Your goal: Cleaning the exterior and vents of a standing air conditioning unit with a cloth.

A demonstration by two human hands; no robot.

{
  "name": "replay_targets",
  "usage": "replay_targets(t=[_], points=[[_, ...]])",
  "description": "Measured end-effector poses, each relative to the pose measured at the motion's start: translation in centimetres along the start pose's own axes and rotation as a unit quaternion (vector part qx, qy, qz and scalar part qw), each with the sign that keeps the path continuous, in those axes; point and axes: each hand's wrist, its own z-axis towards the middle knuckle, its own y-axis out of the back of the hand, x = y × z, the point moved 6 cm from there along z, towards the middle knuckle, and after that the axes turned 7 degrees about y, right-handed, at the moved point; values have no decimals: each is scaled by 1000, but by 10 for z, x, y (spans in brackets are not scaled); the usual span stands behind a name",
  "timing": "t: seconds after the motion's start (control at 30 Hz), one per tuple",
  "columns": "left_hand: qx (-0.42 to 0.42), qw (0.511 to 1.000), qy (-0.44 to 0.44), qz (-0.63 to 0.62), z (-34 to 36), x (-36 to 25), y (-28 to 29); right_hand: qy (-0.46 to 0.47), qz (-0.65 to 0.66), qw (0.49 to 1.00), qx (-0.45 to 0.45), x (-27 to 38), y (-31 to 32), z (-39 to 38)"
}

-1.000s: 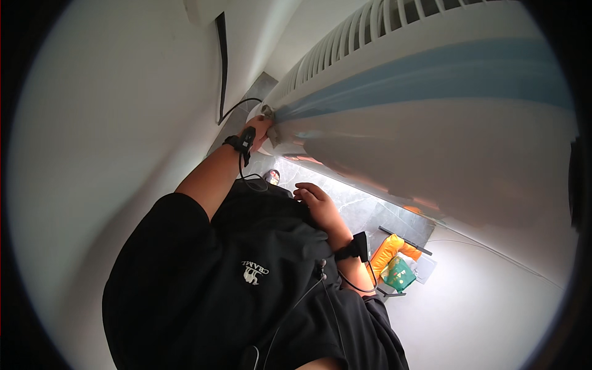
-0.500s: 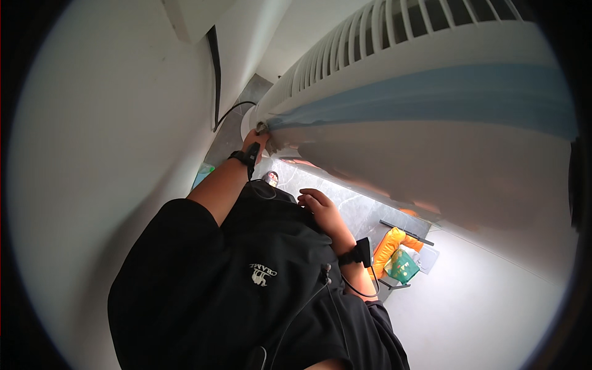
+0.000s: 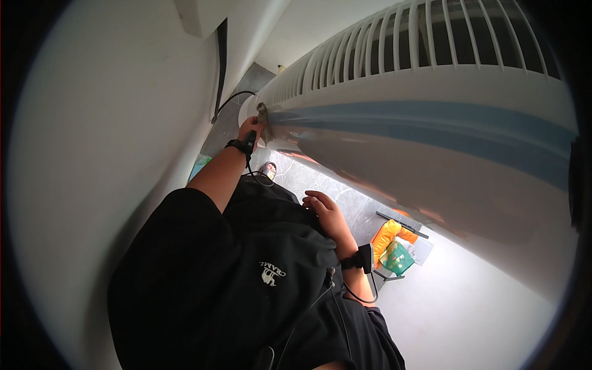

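My left arm reaches far forward along a tall, rounded white appliance (image 3: 401, 154), which looks like a floor-standing air conditioner with a blue-grey stripe. At its far end my left hand (image 3: 250, 129) is closed on a greyish cloth (image 3: 262, 112), pressed against the curved surface. Part of the cloth is hidden by the fingers. My right hand (image 3: 325, 211) hangs bent in front of my body, its fingers loosely curled and apart, with nothing in them. Both wrists wear black straps with small devices and cables.
Vertical vent slats (image 3: 394, 46) run along the appliance's upper side. A white wall or panel (image 3: 105, 123) rises close on my left. A black cable (image 3: 231, 102) runs behind the appliance. At right, an orange bag (image 3: 385, 237) and a green bag (image 3: 398, 259) lie beside a dark-framed stand (image 3: 401, 223).
My left hand and the cloth have shifted slightly up and away across the appliance's surface. The view has tilted a little, showing more of the slats. My right hand stays nearly in place.
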Motion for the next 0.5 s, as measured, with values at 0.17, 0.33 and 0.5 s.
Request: replay_targets(t=[0.17,0.33,0.5], points=[[42,998,21,-44,-16,-6,-7,4,21,1000,-1,0,1,1],[27,989,24,-141,-52,-18,-19,-6,14,1000,26,8,-4,-2],[26,988,21,-150,-92,-48,-34,0,24,999,32,14,-8,-1]])
